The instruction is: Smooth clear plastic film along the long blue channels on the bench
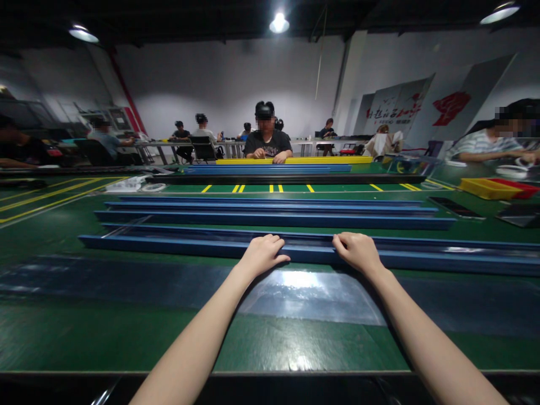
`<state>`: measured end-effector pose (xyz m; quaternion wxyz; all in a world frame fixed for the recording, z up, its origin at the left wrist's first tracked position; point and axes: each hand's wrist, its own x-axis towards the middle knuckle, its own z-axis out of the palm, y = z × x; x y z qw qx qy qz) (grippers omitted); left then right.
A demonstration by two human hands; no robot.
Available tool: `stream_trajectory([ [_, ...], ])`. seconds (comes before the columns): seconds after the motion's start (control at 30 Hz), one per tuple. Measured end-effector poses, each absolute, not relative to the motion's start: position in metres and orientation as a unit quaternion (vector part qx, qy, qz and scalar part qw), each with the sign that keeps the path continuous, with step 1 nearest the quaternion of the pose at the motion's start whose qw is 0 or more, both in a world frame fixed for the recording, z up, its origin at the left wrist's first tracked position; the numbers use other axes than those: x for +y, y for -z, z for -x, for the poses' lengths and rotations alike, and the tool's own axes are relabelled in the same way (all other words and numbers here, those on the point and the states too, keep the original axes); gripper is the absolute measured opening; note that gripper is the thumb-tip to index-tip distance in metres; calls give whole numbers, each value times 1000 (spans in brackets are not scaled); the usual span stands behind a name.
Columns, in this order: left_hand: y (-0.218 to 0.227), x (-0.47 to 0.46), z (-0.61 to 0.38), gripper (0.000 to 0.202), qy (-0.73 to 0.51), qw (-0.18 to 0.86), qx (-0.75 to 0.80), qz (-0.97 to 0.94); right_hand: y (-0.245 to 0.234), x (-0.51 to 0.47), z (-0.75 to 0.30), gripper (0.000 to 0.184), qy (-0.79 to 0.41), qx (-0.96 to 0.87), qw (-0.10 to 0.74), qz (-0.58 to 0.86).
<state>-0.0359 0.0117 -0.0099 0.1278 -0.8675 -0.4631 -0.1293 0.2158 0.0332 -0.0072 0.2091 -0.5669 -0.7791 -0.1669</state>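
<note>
Both my hands rest on the near edge of a long blue rail (169,246) that lies across the green table (295,343). My left hand (262,254) curls its fingers over the rail's near wall, thumb pointing right. My right hand (358,251) grips the same rail a little to the right, fingers bent over its top. Behind this rail lie several more long blue rails (274,216), parallel to it. A glossy dark strip (126,281) runs along the table just in front of my hands.
A person sits across the table with yellow and blue rails (295,160) before them. Yellow and red trays (489,188) stand at the right, near another seated person. Dark flat items (458,208) lie at right. More people sit at tables further back.
</note>
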Motion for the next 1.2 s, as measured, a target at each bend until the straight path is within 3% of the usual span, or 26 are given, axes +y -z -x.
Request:
stream_trajectory([
  [1.2, 10, 12, 36, 30, 128, 147, -460, 866, 8, 34, -216, 43, 170, -779, 215, 564],
])
